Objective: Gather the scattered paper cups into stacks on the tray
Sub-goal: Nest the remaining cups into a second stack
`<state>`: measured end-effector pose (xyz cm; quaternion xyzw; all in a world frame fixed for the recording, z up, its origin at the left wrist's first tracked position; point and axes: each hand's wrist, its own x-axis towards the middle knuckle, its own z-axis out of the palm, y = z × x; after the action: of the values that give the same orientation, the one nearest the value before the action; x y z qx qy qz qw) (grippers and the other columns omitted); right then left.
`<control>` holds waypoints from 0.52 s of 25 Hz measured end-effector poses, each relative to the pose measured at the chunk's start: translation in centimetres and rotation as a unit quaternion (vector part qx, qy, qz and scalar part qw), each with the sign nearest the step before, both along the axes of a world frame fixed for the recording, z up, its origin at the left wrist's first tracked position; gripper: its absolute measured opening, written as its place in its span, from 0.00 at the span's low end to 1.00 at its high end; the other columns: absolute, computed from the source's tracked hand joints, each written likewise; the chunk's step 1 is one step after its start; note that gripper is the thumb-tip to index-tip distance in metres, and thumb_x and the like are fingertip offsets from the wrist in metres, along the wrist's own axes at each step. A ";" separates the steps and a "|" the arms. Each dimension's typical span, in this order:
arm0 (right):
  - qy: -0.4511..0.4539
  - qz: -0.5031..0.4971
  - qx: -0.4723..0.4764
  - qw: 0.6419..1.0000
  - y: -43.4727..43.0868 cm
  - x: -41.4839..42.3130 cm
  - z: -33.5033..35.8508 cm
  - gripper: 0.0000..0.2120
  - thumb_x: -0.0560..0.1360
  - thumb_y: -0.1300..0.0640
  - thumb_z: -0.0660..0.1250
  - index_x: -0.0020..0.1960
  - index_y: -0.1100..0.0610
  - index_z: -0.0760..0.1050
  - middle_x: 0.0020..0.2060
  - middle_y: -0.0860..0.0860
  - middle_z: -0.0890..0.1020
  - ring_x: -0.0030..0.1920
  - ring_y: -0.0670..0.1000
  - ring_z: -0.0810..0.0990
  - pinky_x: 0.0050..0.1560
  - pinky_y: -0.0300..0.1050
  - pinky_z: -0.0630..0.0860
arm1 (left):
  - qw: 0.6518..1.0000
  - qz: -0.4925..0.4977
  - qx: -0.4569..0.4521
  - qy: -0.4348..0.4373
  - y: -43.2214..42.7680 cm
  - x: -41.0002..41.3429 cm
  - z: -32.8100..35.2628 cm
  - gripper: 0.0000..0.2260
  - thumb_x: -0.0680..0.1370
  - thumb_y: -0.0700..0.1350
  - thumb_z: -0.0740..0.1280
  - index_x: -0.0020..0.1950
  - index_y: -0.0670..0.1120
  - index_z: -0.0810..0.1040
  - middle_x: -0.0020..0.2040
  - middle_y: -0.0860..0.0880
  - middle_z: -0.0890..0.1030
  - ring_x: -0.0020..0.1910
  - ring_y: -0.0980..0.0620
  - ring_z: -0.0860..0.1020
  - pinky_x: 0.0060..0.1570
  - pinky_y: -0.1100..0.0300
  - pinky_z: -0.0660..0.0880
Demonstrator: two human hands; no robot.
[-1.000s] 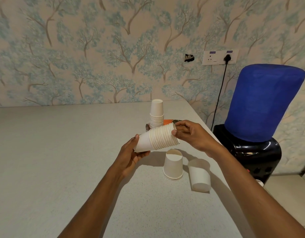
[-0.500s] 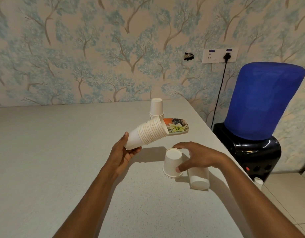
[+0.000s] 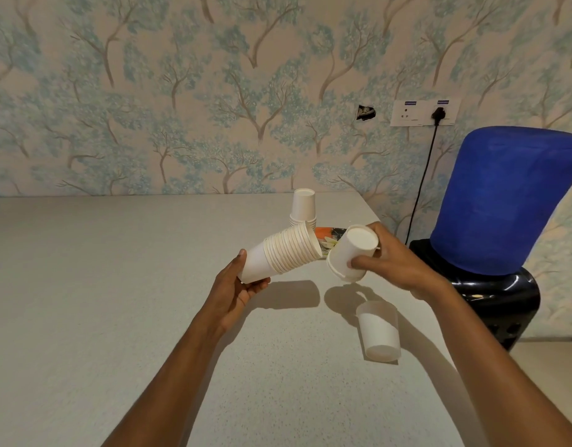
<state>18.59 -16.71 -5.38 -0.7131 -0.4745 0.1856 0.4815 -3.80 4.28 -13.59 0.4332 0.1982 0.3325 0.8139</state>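
Note:
My left hand grips the base of a tilted stack of white paper cups, its open end pointing up and to the right. My right hand holds a white cup in the air just right of that stack's mouth, bottom up and tilted. One more white cup lies on the grey table in front of my right forearm. A patterned tray sits behind the held stack, mostly hidden, with an upside-down stack of cups on it.
The grey table ends at its right edge close to the tray. Beyond that edge stands a water dispenser with a blue-covered bottle. A black cable runs from the wall socket. The wallpapered wall borders the table's far side.
My right hand has lifted the upside-down cup off the table and brought it up beside the mouth of the held stack. The left hand's stack has stayed about where it was.

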 end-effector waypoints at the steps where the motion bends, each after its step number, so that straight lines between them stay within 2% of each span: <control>1: 0.011 -0.014 0.017 1.000 0.1 0.2 0.3 0.23 0.69 0.57 0.75 0.57 0.45 0.67 0.54 0.44 0.76 0.52 0.41 0.76 0.43 0.36 0.72 | 1.000 -0.001 0.002 0.001 0.0 0.0 0.0 0.26 0.72 0.55 0.70 0.65 0.42 0.73 0.63 0.35 0.73 0.52 0.42 0.81 0.44 0.55 0.81; 3: 0.022 -0.023 0.039 0.999 0.5 0.5 0.8 0.22 0.69 0.55 0.74 0.55 0.42 0.67 0.55 0.43 0.75 0.54 0.43 0.76 0.45 0.39 0.73 | 1.000 -0.001 0.003 0.003 0.1 0.1 0.0 0.29 0.72 0.55 0.70 0.67 0.42 0.71 0.63 0.35 0.73 0.51 0.42 0.82 0.44 0.55 0.81; 5: -0.005 -0.029 0.030 0.999 0.7 0.7 1.2 0.23 0.67 0.52 0.75 0.55 0.39 0.67 0.56 0.44 0.75 0.54 0.45 0.77 0.49 0.44 0.76 | 1.000 0.000 0.002 0.000 0.2 0.2 0.0 0.29 0.72 0.55 0.70 0.68 0.41 0.71 0.63 0.34 0.73 0.51 0.43 0.82 0.44 0.55 0.81; 8: -0.138 -0.039 -0.030 0.989 1.1 1.0 2.0 0.28 0.65 0.49 0.77 0.60 0.41 0.67 0.57 0.47 0.73 0.54 0.49 0.76 0.50 0.47 0.75 | 1.000 -0.002 0.008 0.002 0.4 0.3 0.2 0.27 0.72 0.55 0.71 0.66 0.42 0.73 0.63 0.34 0.73 0.51 0.43 0.82 0.44 0.55 0.81; 11: -0.303 -0.034 -0.101 0.947 1.9 0.5 3.0 0.30 0.65 0.51 0.77 0.63 0.45 0.67 0.56 0.48 0.68 0.53 0.51 0.73 0.47 0.44 0.70 | 1.000 -0.002 0.015 0.010 0.5 0.4 0.3 0.24 0.72 0.55 0.71 0.62 0.44 0.75 0.63 0.34 0.74 0.52 0.42 0.81 0.45 0.55 0.81; 13: -0.381 -0.039 -0.123 0.916 2.6 -0.6 3.5 0.31 0.65 0.53 0.77 0.64 0.47 0.67 0.55 0.49 0.66 0.50 0.51 0.72 0.45 0.45 0.71 | 1.000 -0.002 0.021 0.016 0.4 0.7 0.2 0.23 0.71 0.55 0.71 0.61 0.44 0.76 0.63 0.35 0.74 0.53 0.41 0.81 0.45 0.54 0.81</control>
<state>17.99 -14.14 -1.83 -0.8014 -0.5670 -0.0623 0.1800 -3.08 4.71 -13.34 0.4558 0.2035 0.3281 0.8020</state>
